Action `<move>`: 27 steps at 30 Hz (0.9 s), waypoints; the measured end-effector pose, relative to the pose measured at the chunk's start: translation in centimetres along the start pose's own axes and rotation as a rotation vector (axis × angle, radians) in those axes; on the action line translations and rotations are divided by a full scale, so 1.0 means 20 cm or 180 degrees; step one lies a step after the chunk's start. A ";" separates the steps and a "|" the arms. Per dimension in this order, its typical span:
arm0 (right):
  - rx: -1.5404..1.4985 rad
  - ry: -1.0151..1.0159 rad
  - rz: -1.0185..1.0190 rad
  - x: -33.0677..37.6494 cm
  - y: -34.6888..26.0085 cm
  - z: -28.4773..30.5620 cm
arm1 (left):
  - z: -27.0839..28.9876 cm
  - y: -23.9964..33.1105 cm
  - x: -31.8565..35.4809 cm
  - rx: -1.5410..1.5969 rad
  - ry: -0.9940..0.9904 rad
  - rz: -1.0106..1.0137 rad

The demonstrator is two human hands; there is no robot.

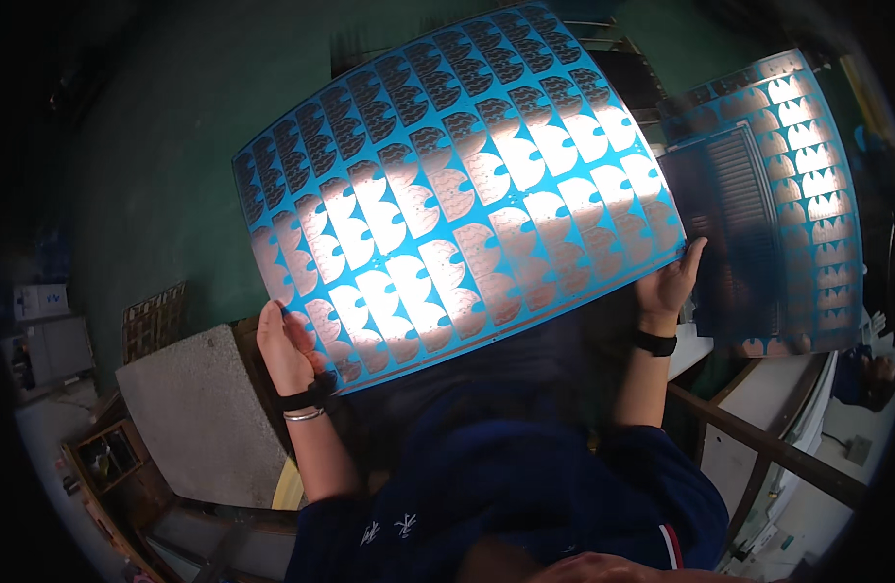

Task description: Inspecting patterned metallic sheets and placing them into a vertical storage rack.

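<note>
The left hand (286, 348) and right hand (667, 288) are holding a blue-and-copper panel (459, 199) near its lower corners, grips closed on its edges, even support probably limiting bending.

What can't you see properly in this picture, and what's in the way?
All in the head view:
- Sheet: its other side faces away, and glare washes out some of its patterns.
- Right hand: the sheet hides most of its fingers.
- Person at far right: too dim and small, close to the black rim.
- Boxes at far left: too blurred to tell what they are.
</note>
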State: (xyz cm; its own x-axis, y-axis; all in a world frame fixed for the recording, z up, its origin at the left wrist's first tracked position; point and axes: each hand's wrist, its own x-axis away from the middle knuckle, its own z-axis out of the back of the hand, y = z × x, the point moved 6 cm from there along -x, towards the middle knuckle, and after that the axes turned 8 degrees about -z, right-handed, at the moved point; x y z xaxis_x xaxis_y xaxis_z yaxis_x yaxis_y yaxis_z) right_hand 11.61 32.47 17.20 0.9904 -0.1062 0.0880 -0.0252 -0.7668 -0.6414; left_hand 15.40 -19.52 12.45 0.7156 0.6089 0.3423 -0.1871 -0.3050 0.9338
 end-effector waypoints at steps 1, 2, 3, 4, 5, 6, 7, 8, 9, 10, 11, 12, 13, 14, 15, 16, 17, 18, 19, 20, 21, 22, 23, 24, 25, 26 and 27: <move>-0.0025 -0.0045 -0.0051 0.00 0.00 0.00 | -0.01 0.01 0.00 -0.0150 -0.0087 -0.0139; -0.0013 -0.0026 -0.0004 0.00 -0.01 0.00 | -0.02 0.01 0.00 -0.0145 -0.0138 -0.0134; 0.0044 0.0061 0.0012 0.00 -0.01 0.00 | -0.02 0.01 -0.02 -0.0172 -0.0106 -0.0119; 0.0100 0.0146 0.0023 0.00 -0.02 0.01 | -0.03 0.00 -0.02 -0.0200 -0.0067 -0.0105; -0.0010 0.0075 0.0019 0.00 -0.02 0.01 | -0.03 0.02 -0.02 -0.0201 -0.0078 -0.0142; -0.0038 0.0052 0.0034 0.00 -0.02 0.00 | -0.02 0.03 -0.01 -0.0245 0.0006 -0.0173; 0.0111 0.0081 0.0015 0.00 -0.03 -0.02 | -0.01 0.05 0.00 -0.0287 0.0100 -0.0208; 0.0275 0.0109 -0.0011 -0.02 -0.03 -0.04 | -0.01 0.06 0.00 -0.0320 0.0201 -0.0229; 0.0254 0.0068 -0.0017 -0.03 -0.02 -0.04 | 0.00 0.07 0.00 -0.0308 0.0227 -0.0265; 0.0438 0.0068 -0.0098 -0.02 -0.03 -0.02 | 0.00 0.08 -0.01 -0.0318 0.0169 -0.0393; 0.0616 0.0043 -0.0194 -0.03 -0.03 -0.01 | 0.00 0.10 -0.01 -0.0326 0.0141 -0.0532; 0.0841 0.0295 -0.0195 -0.02 -0.03 0.00 | 0.01 0.11 -0.01 -0.0310 0.0214 -0.0581; 0.1026 0.0156 -0.0363 -0.02 -0.04 0.06 | 0.01 0.13 -0.01 -0.0314 0.0159 -0.0613; 0.1228 0.0042 -0.0497 -0.01 -0.06 0.14 | -0.01 0.13 -0.01 -0.0313 0.0066 -0.0631; 0.1461 0.0122 -0.0619 -0.01 -0.07 0.16 | -0.01 0.15 -0.01 -0.0337 0.0043 -0.0652; 0.1701 0.0184 -0.0737 -0.02 -0.07 0.15 | 0.03 0.15 -0.04 -0.0507 0.0144 -0.0945; 0.1910 0.0304 -0.0851 -0.03 -0.06 0.15 | 0.03 0.18 -0.03 -0.0515 0.0065 -0.1053; 0.2209 0.0727 -0.0824 -0.04 -0.06 0.05 | 0.03 0.20 -0.01 -0.0522 -0.0005 -0.1155; 0.2336 0.0603 -0.1053 -0.06 -0.06 0.16 | 0.04 0.22 0.01 -0.0525 0.0066 -0.1204; 0.2469 0.0496 -0.1255 -0.09 -0.08 0.26 | 0.02 0.23 0.02 -0.0497 -0.0039 -0.1113; 0.2521 0.0818 -0.1090 -0.12 -0.06 0.20 | 0.01 0.23 0.03 -0.0486 -0.0117 -0.1025; 0.2566 0.1141 -0.0924 -0.14 -0.06 0.13 | 0.00 0.23 0.05 -0.0521 -0.0077 -0.1093; 0.2373 0.1176 -0.0862 -0.19 -0.05 0.13 | 0.00 0.23 0.07 -0.0362 -0.0176 -0.0870; 0.2331 0.1173 -0.0761 -0.22 -0.05 0.12 | -0.01 0.22 0.08 -0.0200 -0.0275 -0.0649; 0.2393 0.1166 -0.0586 -0.23 -0.03 0.09 | -0.01 0.20 0.09 -0.0175 -0.0215 -0.0521; 0.2451 0.1162 -0.0404 -0.24 -0.02 0.03 | -0.01 0.18 0.08 -0.0125 -0.0427 -0.0410; 0.2434 0.0887 -0.0439 -0.27 -0.02 0.05 | -0.01 0.17 0.08 -0.0044 -0.0428 -0.0538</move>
State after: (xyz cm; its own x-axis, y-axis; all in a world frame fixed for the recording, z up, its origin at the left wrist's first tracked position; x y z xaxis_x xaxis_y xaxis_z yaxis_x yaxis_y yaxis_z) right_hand 6.43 33.97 16.23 0.9053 -0.2731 0.3252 0.2931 -0.1524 -0.9439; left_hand 15.74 -19.45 16.17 0.8207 0.5472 0.1644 -0.0652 -0.1962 0.9784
